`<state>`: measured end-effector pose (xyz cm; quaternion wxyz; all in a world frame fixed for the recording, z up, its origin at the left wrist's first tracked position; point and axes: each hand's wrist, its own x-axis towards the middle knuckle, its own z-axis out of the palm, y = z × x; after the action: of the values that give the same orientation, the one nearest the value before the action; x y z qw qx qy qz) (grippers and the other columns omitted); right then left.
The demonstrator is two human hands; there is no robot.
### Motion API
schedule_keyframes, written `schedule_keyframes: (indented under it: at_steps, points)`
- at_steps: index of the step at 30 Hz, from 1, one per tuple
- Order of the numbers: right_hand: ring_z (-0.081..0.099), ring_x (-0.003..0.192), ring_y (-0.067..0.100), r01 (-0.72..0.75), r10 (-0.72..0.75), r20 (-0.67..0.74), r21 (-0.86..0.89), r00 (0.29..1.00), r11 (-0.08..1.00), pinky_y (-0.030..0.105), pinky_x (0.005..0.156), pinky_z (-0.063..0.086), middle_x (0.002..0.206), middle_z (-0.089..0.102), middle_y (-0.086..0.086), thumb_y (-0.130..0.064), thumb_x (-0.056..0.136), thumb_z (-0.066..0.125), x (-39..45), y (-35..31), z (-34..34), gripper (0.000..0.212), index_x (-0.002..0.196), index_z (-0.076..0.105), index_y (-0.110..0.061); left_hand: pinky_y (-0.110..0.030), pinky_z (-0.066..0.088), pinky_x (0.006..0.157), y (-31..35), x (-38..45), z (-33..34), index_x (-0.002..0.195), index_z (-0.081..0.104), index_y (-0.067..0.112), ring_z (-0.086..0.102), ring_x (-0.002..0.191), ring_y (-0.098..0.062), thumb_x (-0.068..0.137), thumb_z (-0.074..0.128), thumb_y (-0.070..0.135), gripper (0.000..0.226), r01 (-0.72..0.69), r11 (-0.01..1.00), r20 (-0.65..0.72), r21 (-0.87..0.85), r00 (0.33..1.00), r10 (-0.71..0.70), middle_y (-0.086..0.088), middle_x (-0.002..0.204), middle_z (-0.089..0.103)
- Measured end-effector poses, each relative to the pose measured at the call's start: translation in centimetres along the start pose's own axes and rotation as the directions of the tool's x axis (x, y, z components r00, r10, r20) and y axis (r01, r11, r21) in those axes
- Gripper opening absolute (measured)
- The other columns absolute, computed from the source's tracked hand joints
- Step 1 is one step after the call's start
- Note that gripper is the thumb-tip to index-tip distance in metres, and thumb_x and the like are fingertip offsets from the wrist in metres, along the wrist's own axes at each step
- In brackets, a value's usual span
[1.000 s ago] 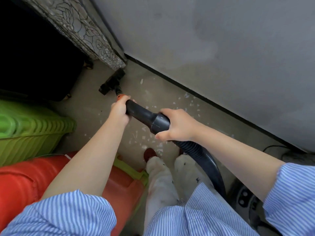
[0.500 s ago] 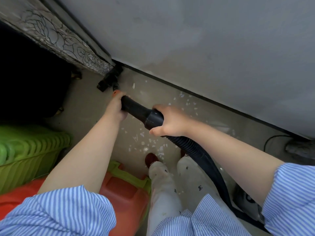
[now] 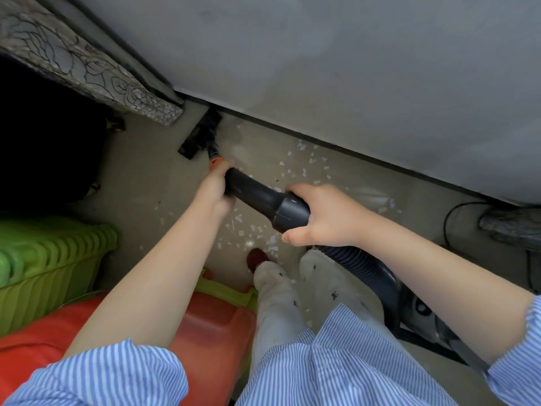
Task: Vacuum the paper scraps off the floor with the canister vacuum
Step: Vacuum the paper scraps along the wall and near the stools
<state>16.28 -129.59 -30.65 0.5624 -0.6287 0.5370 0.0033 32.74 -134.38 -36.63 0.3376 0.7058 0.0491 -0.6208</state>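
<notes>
Left hand (image 3: 215, 187): curled round the front end of the black wand (image 3: 251, 191), just behind the orange collar (image 3: 215, 162)
Right hand (image 3: 323, 218): clamped on the wand's thick rear cuff, thumb underneath, fingers wrapped over the top
Floor nozzle (image 3: 202, 133): flat on the floor (image 3: 146, 171), in the corner where the patterned fabric edge (image 3: 87, 71) meets the grey wall (image 3: 351, 68)
Hose (image 3: 366, 268): ribbed, black, running back from the cuff past the right leg to the canister vacuum (image 3: 421, 315), partly hidden at lower right
Paper scraps (image 3: 304, 165): small white bits scattered along the wall base and under the wand, near the red shoe (image 3: 256, 257)
Surroundings: green crate (image 3: 49, 259) and red container (image 3: 210, 326) to the left; cable (image 3: 456, 212) by the wall at right
</notes>
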Motion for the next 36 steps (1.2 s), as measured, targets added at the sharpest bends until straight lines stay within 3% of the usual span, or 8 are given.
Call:
schedule_keyframes:
  at_steps: [7,19,22,27,33,36]
  points:
    - [0.051,0.066,0.009,-0.027,0.026,-0.014,-0.02,1.0,0.999,0.021,0.057,0.042,0.076,0.051,-0.012,-0.032,0.071,0.073,-3.6,1.5,-0.2,0.042,0.103,0.052,-0.015,-0.023,0.044,0.063,-3.1,-2.0,1.1,0.074,0.048,0.011,0.05,0.064,-0.012,0.097,0.046,0.013,0.023,0.025,0.999,0.019,0.025,0.999,-0.026,-0.006,0.075,0.051]
    - [0.054,0.071,0.012,-0.096,0.095,-0.01,-0.015,0.995,0.995,0.021,0.059,0.041,0.08,0.052,-0.01,-0.031,0.073,0.073,-8.9,5.3,-1.1,0.045,0.109,0.051,-0.015,-0.022,0.043,0.057,-8.1,-3.6,3.5,0.079,0.05,0.01,0.051,0.064,-0.013,0.095,0.049,0.012,0.016,0.063,0.991,0.036,0.117,0.997,-0.068,-0.005,0.074,0.051]
    - [0.051,0.067,0.007,-0.103,0.102,-0.021,-0.024,0.995,0.994,0.021,0.058,0.039,0.08,0.053,-0.009,-0.032,0.073,0.073,-10.3,6.2,-1.4,0.044,0.108,0.052,-0.015,-0.023,0.045,0.059,-9.1,-4.3,4.0,0.091,0.052,0.007,0.052,0.066,-0.014,0.093,0.052,0.011,0.005,0.062,0.985,0.047,0.158,0.996,-0.071,-0.006,0.077,0.052]
    - [0.054,0.07,0.009,-0.098,0.098,-0.021,-0.039,0.995,0.994,0.023,0.06,0.042,0.086,0.059,-0.004,-0.034,0.072,0.072,-12.6,6.7,-1.5,0.046,0.11,0.052,-0.016,-0.024,0.048,0.061,-10.1,-5.3,4.3,0.118,0.047,0.008,0.054,0.071,-0.015,0.09,0.058,0.01,0.03,0.053,0.978,0.073,0.199,0.995,-0.069,-0.007,0.083,0.053]
    - [0.051,0.065,0.007,-0.061,0.06,-0.03,-0.049,0.998,0.997,0.022,0.057,0.039,0.079,0.056,-0.006,-0.034,0.071,0.073,-12.9,6.6,-1.5,0.042,0.103,0.054,-0.014,-0.024,0.047,0.059,-10.6,-5.9,4.1,0.107,0.052,0.006,0.056,0.071,-0.016,0.091,0.057,0.013,0.019,0.041,0.978,0.03,0.204,0.998,-0.048,-0.007,0.083,0.057]
    - [0.049,0.062,0.005,-0.011,0.01,-0.022,-0.063,1.0,0.998,0.02,0.055,0.037,0.073,0.052,-0.012,-0.034,0.071,0.073,-12.4,5.9,-1.0,0.042,0.103,0.055,-0.015,-0.023,0.046,0.057,-10.1,-6.1,3.2,0.089,0.053,0.005,0.053,0.068,-0.013,0.092,0.057,0.017,0.013,0.024,0.974,-0.022,0.224,1.0,-0.019,-0.005,0.079,0.055]
